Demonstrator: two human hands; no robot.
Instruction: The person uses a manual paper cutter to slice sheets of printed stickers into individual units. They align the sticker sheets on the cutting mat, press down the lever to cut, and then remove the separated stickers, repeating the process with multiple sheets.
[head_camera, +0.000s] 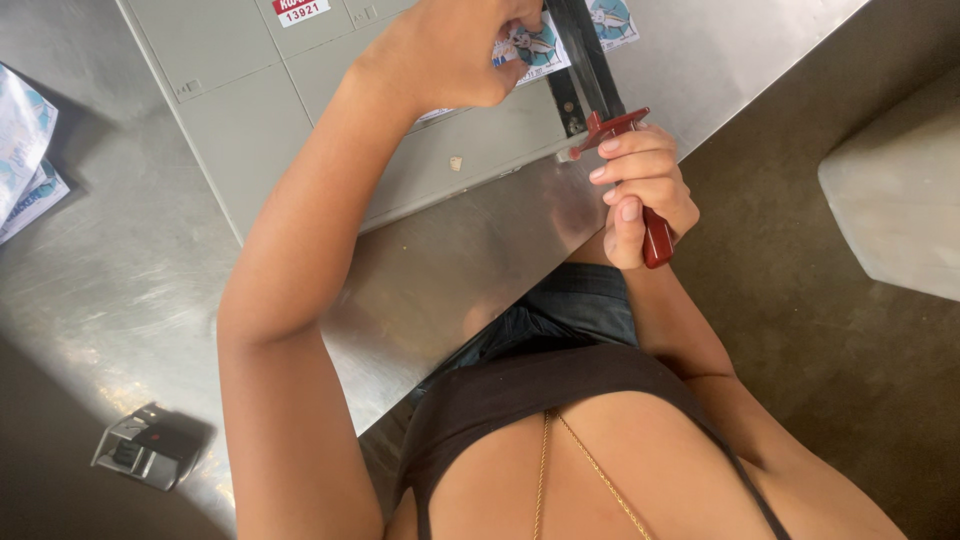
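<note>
A grey paper cutter board (300, 110) lies on a steel table (130, 270). My right hand (640, 195) is shut on the red handle (657, 238) of the cutter's black blade arm (588, 60), at the board's right edge. At the top of the view, my left hand (450, 50) presses down on a printed sheet with blue pictures (540, 45) lying on the board beside the blade.
More printed sheets (25, 150) lie at the table's far left. A small grey and black device (150, 450) sits near the table's lower left edge. A grey block (900, 190) stands on the brown floor (800, 330) at right.
</note>
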